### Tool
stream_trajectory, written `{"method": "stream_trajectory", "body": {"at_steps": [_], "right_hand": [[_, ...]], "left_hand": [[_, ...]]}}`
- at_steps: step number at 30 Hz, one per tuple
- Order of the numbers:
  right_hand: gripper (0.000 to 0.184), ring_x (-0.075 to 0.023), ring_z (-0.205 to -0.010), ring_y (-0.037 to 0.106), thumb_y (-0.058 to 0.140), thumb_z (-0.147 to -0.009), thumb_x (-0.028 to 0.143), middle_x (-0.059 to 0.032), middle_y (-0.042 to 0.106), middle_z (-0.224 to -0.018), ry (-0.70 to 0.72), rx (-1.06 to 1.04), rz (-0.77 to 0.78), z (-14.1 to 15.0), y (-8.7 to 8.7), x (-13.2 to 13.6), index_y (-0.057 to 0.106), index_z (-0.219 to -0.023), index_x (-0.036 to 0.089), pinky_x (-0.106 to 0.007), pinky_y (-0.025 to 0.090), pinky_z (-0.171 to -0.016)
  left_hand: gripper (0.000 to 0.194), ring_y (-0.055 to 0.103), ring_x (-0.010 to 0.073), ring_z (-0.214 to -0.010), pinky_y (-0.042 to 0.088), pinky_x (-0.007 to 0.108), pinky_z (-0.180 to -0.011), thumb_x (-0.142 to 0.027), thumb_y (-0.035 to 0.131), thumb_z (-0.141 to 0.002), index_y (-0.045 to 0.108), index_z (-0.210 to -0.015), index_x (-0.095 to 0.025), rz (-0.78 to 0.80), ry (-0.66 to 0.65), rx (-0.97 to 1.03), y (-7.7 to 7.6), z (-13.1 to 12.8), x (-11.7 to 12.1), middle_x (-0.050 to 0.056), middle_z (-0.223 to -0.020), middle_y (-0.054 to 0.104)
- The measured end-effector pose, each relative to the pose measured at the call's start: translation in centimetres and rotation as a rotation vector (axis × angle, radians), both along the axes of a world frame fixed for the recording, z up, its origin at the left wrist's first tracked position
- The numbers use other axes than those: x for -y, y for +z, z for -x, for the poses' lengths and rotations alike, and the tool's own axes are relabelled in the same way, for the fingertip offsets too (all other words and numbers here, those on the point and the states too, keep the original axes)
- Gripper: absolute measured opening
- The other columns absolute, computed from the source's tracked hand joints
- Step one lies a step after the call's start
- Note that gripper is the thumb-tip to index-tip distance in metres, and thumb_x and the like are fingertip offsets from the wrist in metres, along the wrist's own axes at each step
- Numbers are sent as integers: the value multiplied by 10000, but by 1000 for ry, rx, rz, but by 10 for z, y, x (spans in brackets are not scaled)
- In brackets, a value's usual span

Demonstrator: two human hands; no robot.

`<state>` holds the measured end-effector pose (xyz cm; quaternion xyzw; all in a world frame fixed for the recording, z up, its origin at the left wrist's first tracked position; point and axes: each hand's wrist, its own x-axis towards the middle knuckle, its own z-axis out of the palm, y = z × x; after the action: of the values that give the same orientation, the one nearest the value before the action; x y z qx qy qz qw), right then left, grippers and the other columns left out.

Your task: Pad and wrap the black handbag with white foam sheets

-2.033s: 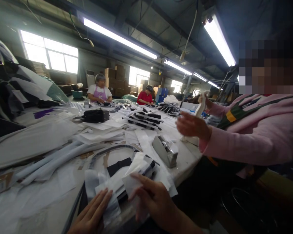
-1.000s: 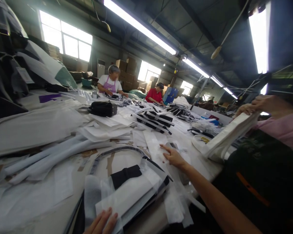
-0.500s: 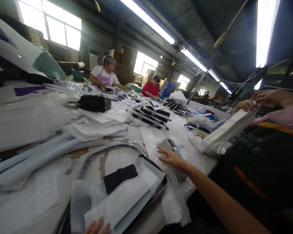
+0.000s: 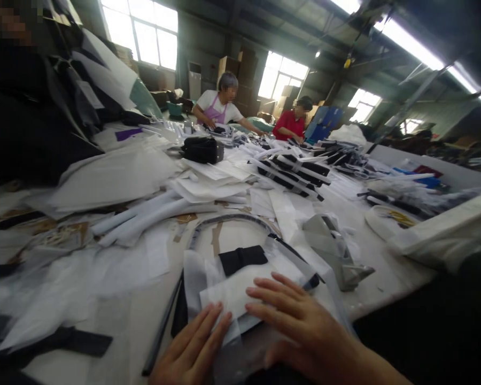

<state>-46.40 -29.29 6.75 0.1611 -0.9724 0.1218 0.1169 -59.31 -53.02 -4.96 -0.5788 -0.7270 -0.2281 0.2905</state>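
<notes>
My left hand (image 4: 192, 350) lies flat with fingers stretched out on a white paper wrap (image 4: 232, 291) at the table's near edge. My right hand (image 4: 304, 326) rests beside it, fingers spread over the same wrap. Under the paper is a black item (image 4: 242, 258) with a thin dark strap (image 4: 228, 219) arcing behind it. A grey tape dispenser (image 4: 336, 251) stands just right of my hands.
The long table (image 4: 385, 278) is covered with white paper sheets (image 4: 116, 176), rolled paper (image 4: 144, 214), a black bag (image 4: 202, 149) and wrapped black pieces (image 4: 292, 171). Two people (image 4: 220, 107) (image 4: 291, 123) work at the far end. A white bag (image 4: 444, 230) lies at right.
My right hand has come back from the tape dispenser to the paper wrap. My left hand has slid further onto it. The view has turned left, away from the neighbour in pink.
</notes>
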Motion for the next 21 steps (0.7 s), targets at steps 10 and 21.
{"method": "stream_trajectory", "body": {"at_steps": [10,21], "right_hand": [[171,-144,-951,717,556,-963,134,-44,770,-1022,90,-271,277,25,-39,38,663,-1081,197,-308,535,-980],[135,-138,-647,704,634,-917,231,3,762,-823,-405,-215,578,117,28,5,747,-989,241,-219,567,-635]], "left_hand": [[406,510,158,-1321,375,264,-1137,-81,389,-998,554,-1364,-146,-27,4,10,0,-2,-2,50,-1398,581],[432,528,142,-1302,333,245,-1154,-103,365,-1004,539,-1390,-189,26,44,-17,2,-3,-1,21,-1428,552]]}}
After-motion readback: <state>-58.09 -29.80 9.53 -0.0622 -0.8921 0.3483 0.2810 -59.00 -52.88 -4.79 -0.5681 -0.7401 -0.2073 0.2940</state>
